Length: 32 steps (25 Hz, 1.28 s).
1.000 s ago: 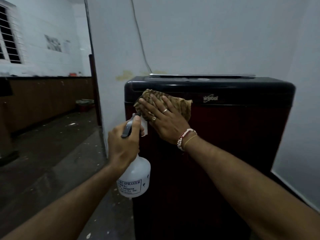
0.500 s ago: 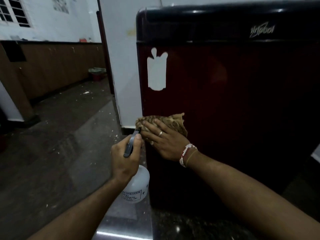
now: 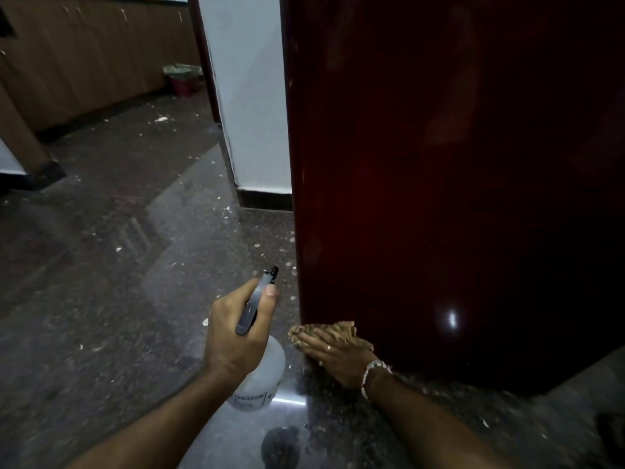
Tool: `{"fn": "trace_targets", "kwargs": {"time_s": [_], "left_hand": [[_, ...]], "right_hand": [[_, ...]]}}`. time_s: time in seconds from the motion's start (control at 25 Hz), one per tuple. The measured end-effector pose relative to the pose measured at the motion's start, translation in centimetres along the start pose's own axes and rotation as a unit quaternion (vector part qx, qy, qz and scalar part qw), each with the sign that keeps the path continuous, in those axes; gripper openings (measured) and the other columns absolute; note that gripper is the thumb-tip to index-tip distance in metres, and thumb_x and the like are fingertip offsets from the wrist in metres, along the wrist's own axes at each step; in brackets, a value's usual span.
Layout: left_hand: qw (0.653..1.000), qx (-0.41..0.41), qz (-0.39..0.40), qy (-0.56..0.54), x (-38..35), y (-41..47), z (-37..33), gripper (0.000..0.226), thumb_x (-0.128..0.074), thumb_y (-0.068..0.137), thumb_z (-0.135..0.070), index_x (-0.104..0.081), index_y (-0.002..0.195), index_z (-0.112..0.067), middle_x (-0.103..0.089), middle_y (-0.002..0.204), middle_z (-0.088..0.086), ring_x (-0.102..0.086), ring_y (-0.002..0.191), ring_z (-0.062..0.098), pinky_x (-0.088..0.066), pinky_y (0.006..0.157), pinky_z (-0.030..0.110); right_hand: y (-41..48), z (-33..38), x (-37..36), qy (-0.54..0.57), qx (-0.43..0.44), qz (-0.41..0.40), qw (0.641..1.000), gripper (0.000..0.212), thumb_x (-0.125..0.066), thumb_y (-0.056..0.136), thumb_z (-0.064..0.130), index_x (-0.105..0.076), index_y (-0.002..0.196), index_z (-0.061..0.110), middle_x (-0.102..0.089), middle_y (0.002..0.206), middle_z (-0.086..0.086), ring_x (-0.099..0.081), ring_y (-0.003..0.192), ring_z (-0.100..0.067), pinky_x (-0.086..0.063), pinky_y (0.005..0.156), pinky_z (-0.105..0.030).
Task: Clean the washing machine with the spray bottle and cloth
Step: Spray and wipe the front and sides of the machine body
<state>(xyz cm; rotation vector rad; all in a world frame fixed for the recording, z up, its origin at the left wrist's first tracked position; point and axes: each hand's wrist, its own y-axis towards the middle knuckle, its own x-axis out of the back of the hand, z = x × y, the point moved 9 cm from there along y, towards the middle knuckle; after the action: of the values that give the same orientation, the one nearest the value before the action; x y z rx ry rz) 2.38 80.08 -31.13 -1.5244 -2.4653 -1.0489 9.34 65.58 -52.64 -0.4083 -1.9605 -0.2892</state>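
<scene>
The dark red washing machine (image 3: 456,184) fills the right of the head view. My right hand (image 3: 338,358) presses a brown patterned cloth (image 3: 324,333) flat against the machine's front panel near its bottom left corner, close to the floor. My left hand (image 3: 236,330) grips the neck of a white translucent spray bottle (image 3: 265,377), thumb beside its grey trigger head, nozzle pointing up and away. The bottle hangs just left of the machine, apart from it.
A white wall corner (image 3: 250,96) with a dark skirting stands left of the machine. The speckled dark floor (image 3: 118,282) carries scattered white debris. Brown wooden panelling (image 3: 84,55) runs along the far left, with a bin (image 3: 182,77) beside it.
My right hand has wiped the cloth down the front panel from the top edge to the bottom. My left hand and the bottle dropped with it, and my view tilted downward.
</scene>
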Motion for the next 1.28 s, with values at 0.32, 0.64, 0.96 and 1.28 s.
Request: {"fn": "trace_targets", "kwargs": {"time_s": [0.32,0.64,0.96,1.28], "left_hand": [[0.996,0.030,0.080,0.014,-7.1,-7.5,2.8,0.058,-0.043,0.102,-0.066,-0.066,0.084,-0.016,-0.062,0.062,-0.001,-0.061,0.054,0.019,-0.051,0.049,0.048],[0.996,-0.013,0.086,-0.025,-9.2,-4.4,-6.8,0.042,-0.046,0.102,-0.053,-0.063,0.078,-0.022,-0.060,0.065,-0.002,-0.057,0.050,0.018,-0.042,0.044,0.027],[0.994,-0.096,-0.012,-0.059,-2.9,6.5,-23.2,0.061,-0.042,0.100,-0.062,-0.064,0.077,-0.009,-0.057,0.052,0.009,-0.061,0.044,0.031,-0.049,0.043,0.053],[0.985,-0.132,-0.086,-0.066,2.6,13.6,-34.7,0.062,-0.040,0.098,-0.065,-0.067,0.074,-0.014,-0.065,0.059,0.008,-0.065,0.049,0.034,-0.054,0.048,0.057]], "right_hand": [[-4.5,-0.5,-4.5,0.067,-0.037,0.030,0.997,0.083,-0.071,0.080,0.043,-0.034,0.153,0.032,-0.048,0.149,0.022,-0.057,0.130,-0.008,-0.052,0.099,-0.031],[-10.4,-9.1,6.4,-0.091,-0.021,-0.041,0.995,0.071,-0.047,0.097,0.028,-0.016,0.160,0.018,-0.026,0.165,0.000,-0.029,0.151,-0.017,-0.026,0.122,-0.038],[-11.7,-20.2,29.6,-0.224,0.013,-0.117,0.967,0.078,-0.051,0.084,0.035,-0.030,0.156,0.010,-0.026,0.165,-0.003,-0.016,0.155,-0.027,-0.007,0.127,-0.049],[-14.0,-29.1,50.8,-0.316,-0.075,-0.225,0.918,0.081,-0.054,0.078,0.040,-0.039,0.155,0.018,-0.023,0.167,-0.003,-0.020,0.154,-0.033,-0.013,0.124,-0.058]]}}
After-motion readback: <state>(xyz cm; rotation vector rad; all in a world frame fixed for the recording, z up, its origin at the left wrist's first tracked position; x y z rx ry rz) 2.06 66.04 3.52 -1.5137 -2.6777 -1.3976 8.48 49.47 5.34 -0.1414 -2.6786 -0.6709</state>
